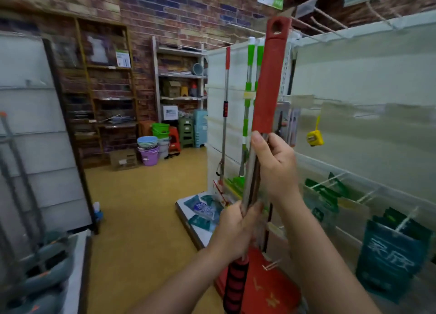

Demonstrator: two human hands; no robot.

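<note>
A person holds a red-handled mop (267,82) nearly upright before a shop display rack (354,82), its hanging hole topmost and the pole leaning slightly right. The right hand (274,165) wraps the steel shaft just below the red grip; the left hand (236,228) clasps it lower, above a ribbed red-and-black sleeve (236,287).

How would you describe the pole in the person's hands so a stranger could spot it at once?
Start at the white display rack on the right, where long poles hang at its end. The held pole is nearest the camera, gripped by the left hand below the right hand. Unlike the green-handled poles behind, it has a broad red grip with a hanging hole.
</note>
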